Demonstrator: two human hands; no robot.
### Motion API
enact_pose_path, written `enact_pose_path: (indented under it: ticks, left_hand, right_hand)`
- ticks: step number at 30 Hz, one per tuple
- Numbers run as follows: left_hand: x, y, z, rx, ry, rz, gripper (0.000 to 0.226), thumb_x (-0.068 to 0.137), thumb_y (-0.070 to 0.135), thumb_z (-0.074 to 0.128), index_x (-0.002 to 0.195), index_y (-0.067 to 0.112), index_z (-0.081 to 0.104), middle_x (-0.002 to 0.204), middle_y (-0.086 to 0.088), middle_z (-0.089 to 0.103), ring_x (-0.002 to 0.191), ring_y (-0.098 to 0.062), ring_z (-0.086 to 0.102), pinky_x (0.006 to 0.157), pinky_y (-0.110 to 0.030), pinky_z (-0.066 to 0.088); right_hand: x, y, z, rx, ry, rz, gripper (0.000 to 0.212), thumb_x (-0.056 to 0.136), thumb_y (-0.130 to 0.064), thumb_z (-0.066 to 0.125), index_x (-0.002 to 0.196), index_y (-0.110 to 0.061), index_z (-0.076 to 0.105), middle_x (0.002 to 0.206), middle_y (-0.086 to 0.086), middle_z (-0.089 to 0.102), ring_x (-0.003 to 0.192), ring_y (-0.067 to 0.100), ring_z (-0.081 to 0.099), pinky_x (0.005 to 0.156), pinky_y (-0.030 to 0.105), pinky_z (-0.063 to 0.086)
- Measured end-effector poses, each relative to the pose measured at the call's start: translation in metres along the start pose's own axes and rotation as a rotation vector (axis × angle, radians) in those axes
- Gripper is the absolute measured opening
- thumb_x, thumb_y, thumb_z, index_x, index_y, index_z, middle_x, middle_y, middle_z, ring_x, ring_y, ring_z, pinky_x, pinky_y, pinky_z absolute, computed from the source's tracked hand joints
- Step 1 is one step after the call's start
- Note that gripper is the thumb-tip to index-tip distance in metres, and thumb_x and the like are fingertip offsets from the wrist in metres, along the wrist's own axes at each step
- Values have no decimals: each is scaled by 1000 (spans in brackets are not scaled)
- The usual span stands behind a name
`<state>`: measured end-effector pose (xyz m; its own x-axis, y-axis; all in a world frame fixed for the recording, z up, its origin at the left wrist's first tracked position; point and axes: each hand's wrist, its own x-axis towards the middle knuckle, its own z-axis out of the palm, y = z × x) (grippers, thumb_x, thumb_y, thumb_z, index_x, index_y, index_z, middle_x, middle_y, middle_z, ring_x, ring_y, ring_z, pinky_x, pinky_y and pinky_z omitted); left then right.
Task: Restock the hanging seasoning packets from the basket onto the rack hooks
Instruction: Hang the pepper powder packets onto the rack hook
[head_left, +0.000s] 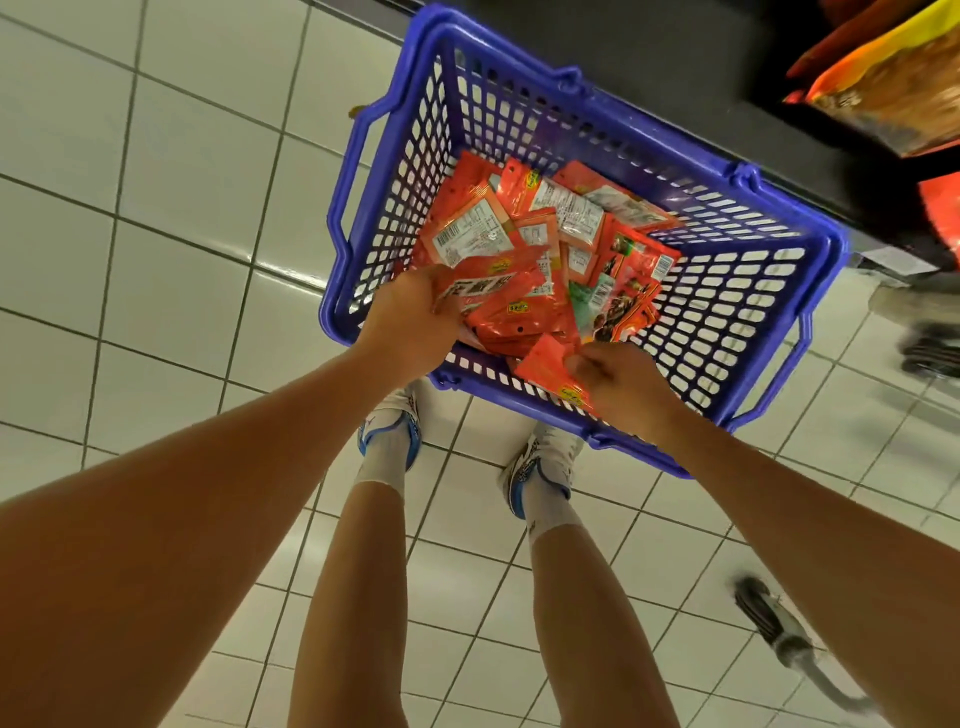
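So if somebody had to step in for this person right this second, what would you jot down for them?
Left hand: grips a small stack of red packets over the basket.
Right hand: pinches one red packet near the basket's near rim.
Blue basket: on the tiled floor in front of the feet, with a loose pile of packets lying in it, some face down.
Hanging bags show at the top right; no hooks can be made out in this view.
Done: packets gathered in both hands.
Left: lift them, hang them on the hooks, then come back for the rest of the pile.
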<state>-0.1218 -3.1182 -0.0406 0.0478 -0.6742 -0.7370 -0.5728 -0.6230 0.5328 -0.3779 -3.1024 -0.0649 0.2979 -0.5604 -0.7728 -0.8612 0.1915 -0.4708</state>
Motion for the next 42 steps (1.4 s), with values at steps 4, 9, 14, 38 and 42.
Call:
enact_pose_path:
  ticks: [4,9,14,38,42]
  left_hand:
    - [-3,12,-4,-298,-250,-125,34,102,16,55,135,19,57,126,-7,67,115,-28,64,103,-50,51]
    - [-6,11,-5,-368,-318,-112,38,92,24,73,128,18,62,121,-1,71,111,-19,68,94,-38,58]
    - [4,0,-11,-320,-146,-161,32,89,15,76,119,20,67,106,6,72,103,-16,68,78,-25,56]
    - [38,-43,-13,-82,248,-193,5,97,22,62,94,24,59,90,4,67,80,-16,66,68,-28,59]
    - [30,-27,-19,-89,262,-235,14,97,19,62,87,28,57,88,6,65,81,-17,65,64,-24,56]
  right_hand:
    - [7,-35,-37,288,-31,-29,42,104,-20,55,63,-10,54,51,-13,47,49,2,42,54,20,36]
    - [24,-66,-52,491,77,87,21,101,-29,59,90,-20,74,95,12,76,88,33,73,83,46,60]
    - [38,-72,-39,725,158,185,27,97,-22,66,73,-28,76,87,6,78,88,35,74,83,48,62]
    - [138,21,37,64,316,562,40,84,-55,72,108,-23,70,78,-2,67,67,20,60,54,24,41]
    - [116,31,14,32,281,572,44,96,-49,60,99,-7,73,89,14,72,80,32,67,63,29,45]
